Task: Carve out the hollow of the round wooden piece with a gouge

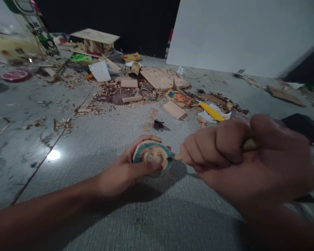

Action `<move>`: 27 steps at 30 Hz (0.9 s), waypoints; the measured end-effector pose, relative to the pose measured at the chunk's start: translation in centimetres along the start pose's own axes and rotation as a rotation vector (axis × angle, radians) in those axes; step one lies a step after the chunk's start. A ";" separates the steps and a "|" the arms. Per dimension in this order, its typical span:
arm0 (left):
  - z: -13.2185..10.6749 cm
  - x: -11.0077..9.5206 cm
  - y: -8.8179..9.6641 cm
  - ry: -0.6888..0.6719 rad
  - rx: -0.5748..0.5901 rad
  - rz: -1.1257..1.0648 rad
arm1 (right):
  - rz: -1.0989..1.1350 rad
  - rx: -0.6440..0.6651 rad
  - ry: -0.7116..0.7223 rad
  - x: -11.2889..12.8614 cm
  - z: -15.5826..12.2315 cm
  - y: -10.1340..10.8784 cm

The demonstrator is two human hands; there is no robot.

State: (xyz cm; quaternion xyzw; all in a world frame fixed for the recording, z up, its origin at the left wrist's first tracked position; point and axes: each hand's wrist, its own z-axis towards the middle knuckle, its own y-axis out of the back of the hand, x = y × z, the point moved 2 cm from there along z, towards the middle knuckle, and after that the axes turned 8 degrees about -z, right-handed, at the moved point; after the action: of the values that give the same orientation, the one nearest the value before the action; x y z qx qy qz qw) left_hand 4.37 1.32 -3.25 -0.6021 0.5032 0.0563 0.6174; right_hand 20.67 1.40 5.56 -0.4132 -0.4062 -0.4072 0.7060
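My left hand [121, 172] holds a round wooden piece [152, 152] in front of me, the thumb lying across its face and the fingers around its far edge. A teal ring runs along the rim, and the middle is rough, carved pale wood. My right hand [240, 158] is closed in a fist around a carving tool with a wooden handle [178, 157]. Its narrow dark tip meets the right side of the teal rim. Most of the handle is hidden in the fist; its butt shows near the thumb.
Wood shavings and offcuts litter the grey floor ahead, around a flat wooden board [163, 78]. A yellow-handled tool [211, 111] lies on paper at right. Just beyond my hands sits a small dark object [158, 124]. A red lid [15, 76] is far left; a white panel [240, 35] stands behind.
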 end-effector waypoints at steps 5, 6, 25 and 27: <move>0.6 0.1 0.0 0.031 -0.031 -0.152 | -0.100 -0.009 -0.053 -0.6 -0.5 0.3; 0.7 0.1 0.0 0.022 -0.019 -0.167 | -0.114 -0.014 -0.062 -0.7 -0.6 0.3; 0.5 0.3 0.2 0.085 0.023 -0.190 | 0.029 -0.002 0.013 -1.3 1.0 0.6; 0.5 0.1 0.1 0.078 0.045 -0.212 | 0.025 0.030 0.013 -1.3 0.9 0.5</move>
State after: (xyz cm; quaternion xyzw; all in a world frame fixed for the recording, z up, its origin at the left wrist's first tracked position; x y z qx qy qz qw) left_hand 4.61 1.72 -3.48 -0.6398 0.4613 -0.0439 0.6131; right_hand 20.49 2.73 4.60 -0.4050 -0.4025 -0.3950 0.7197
